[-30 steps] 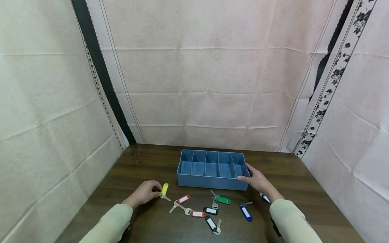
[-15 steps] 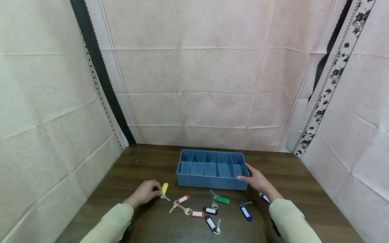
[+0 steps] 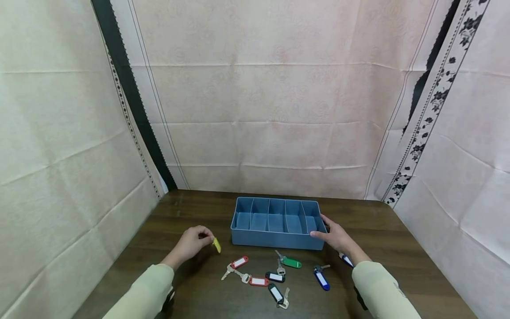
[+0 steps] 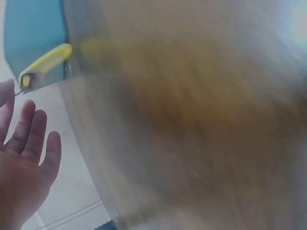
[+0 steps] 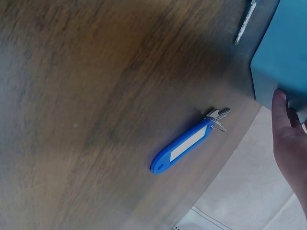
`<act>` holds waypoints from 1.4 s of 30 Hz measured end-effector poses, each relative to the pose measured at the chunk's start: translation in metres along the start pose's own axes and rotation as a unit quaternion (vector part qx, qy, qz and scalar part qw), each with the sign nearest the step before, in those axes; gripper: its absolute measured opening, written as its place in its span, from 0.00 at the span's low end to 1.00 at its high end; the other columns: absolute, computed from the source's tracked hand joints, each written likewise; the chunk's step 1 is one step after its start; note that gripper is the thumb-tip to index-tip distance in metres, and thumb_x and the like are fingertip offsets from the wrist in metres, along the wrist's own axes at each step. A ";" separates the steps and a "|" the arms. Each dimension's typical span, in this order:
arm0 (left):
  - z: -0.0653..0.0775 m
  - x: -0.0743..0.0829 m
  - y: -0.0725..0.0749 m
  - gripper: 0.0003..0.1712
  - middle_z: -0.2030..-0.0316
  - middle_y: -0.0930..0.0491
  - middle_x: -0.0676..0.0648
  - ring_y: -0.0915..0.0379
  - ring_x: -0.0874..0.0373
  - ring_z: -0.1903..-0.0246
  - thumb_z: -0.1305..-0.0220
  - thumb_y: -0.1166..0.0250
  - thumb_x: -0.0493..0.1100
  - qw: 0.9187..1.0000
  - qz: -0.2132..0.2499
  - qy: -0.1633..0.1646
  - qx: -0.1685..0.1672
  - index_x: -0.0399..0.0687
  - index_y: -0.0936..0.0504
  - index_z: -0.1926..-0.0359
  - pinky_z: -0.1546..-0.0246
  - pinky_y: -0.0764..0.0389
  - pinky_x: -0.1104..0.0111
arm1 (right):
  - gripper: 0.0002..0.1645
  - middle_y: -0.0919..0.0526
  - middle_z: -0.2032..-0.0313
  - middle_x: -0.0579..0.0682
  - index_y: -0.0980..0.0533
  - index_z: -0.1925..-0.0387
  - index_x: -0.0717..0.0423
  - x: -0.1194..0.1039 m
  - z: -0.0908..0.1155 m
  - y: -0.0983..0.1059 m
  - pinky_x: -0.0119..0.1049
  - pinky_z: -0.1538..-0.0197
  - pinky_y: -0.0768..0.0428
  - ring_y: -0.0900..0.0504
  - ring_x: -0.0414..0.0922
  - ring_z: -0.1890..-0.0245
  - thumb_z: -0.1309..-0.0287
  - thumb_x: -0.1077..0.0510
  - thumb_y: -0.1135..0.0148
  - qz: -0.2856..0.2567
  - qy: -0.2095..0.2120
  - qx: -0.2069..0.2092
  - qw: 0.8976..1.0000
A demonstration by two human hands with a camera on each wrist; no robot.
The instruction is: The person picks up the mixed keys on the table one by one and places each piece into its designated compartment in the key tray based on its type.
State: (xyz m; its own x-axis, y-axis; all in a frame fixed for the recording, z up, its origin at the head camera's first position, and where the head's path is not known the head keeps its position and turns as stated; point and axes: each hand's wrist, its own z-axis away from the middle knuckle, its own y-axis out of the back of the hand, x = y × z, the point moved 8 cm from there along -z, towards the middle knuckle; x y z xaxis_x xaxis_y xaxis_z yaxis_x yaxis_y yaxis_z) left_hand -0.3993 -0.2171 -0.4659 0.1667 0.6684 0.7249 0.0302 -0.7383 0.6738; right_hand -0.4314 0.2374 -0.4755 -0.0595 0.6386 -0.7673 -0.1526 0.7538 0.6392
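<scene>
My left hand (image 3: 193, 243) pinches a yellow key tag (image 3: 217, 245) by its ring end, just above the table. In the left wrist view the tag (image 4: 50, 58) points away from the fingertips, with its ring at the thumb and index finger; the other fingers of that hand (image 4: 26, 163) are spread loosely. The tag's key is hidden. A blue organizer box (image 3: 275, 239) with several compartments stands at the back of the table. My right hand (image 3: 338, 237) grips its right end, thumb at the front corner and fingers along the side.
In front of the box lie two red key tags (image 3: 240, 262), two black key tags (image 3: 275, 277) and a green key tag (image 3: 291, 262). A blue key tag (image 3: 322, 280) lies to their right. Another key tag (image 3: 346, 260) is partly behind the right wrist. Pale cloth (image 3: 259, 110) hangs around the table.
My left hand has lifted the yellow key tag off the table and tilted it, so it now points down and right. The right hand and box have stayed put.
</scene>
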 end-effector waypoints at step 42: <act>-0.057 0.086 -0.003 0.10 0.61 0.18 0.46 0.27 0.52 0.60 0.33 0.34 0.45 0.970 0.202 -0.014 0.137 0.42 0.15 0.60 0.60 0.26 0.65 | 0.60 0.49 0.27 0.69 0.55 0.22 0.54 0.002 0.002 0.001 0.68 0.37 0.39 0.48 0.71 0.29 0.41 0.33 0.36 0.000 -0.012 0.002 1.000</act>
State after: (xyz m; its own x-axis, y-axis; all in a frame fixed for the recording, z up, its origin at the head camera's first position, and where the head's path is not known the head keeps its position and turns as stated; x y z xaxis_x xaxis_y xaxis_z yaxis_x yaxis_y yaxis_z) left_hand -0.4415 -0.1515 -0.3973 0.2463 0.3194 0.9151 0.2169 -0.9383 0.2692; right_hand -0.4299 0.2394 -0.4766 -0.0361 0.6413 -0.7664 -0.1494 0.7548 0.6387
